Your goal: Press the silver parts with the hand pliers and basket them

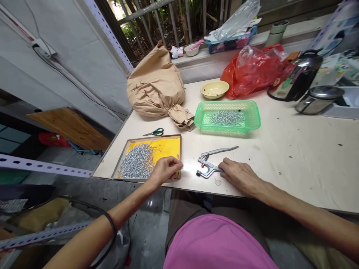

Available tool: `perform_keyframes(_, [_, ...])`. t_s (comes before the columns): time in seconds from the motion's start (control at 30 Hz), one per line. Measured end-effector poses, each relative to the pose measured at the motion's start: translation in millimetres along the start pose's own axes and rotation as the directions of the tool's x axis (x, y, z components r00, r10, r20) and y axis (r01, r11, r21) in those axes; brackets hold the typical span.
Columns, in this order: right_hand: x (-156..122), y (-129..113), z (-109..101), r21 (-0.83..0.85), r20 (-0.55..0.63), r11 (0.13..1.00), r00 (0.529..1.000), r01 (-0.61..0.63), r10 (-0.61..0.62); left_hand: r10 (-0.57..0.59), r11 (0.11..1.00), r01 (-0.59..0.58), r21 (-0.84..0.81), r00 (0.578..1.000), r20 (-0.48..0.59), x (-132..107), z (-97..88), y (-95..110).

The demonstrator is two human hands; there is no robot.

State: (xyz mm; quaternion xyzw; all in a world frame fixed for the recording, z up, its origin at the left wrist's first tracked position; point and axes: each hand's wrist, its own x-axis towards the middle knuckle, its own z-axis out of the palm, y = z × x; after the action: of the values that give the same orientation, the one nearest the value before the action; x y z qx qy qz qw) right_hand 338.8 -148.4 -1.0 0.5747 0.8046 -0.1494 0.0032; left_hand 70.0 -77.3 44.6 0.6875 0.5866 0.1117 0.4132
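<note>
My left hand is closed in a pinch over the right edge of a shallow cardboard tray. Whatever may be between its fingertips is too small to make out. A heap of small silvery metal pins fills the tray's left side, on a yellow sheet. With fingers curled round one handle, my right hand holds metal hand pliers low on the table. Their jaw points left and the other handle stands spread away. Behind them is a green plastic basket holding more small metal pieces.
Green-handled scissors lie behind the tray. Farther back stand a crumpled brown paper bag, a yellow bowl and a red plastic bag. A kettle and a steel cup are at the right. The table's front edge runs close below my hands.
</note>
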Motion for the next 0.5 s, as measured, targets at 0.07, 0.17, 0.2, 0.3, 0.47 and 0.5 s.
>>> perform_keyframes(0.07, [0,3,0,-0.035,0.028,0.999,0.999,-0.028,0.029,-0.071,0.983,0.082,-0.166,0.995,0.071,6,25.8,16])
perform_keyframes(0.17, [2,10,-3,-0.059,0.013,0.998,0.999,-0.035,0.036,-0.105,0.972,0.126,-0.201,0.988,0.112,18,61.3,23])
perform_keyframes(0.2, [2,12,-3,-0.062,0.009,0.997,0.999,-0.039,0.039,-0.108,0.973,0.130,-0.189,0.987,0.120,22,69.9,23])
perform_keyframes(0.3, [0,17,-3,-0.063,-0.005,0.997,0.999,-0.046,0.046,-0.105,0.978,0.124,-0.165,0.987,0.122,30,85.0,17])
perform_keyframes(0.47, [-2,19,1,-0.066,-0.030,0.997,0.999,-0.046,0.044,-0.150,0.973,0.171,-0.158,0.979,0.135,30,88.9,17])
perform_keyframes(0.5, [-2,20,2,-0.065,-0.034,0.997,0.999,-0.044,0.042,-0.164,0.972,0.184,-0.146,0.976,0.141,30,88.6,19])
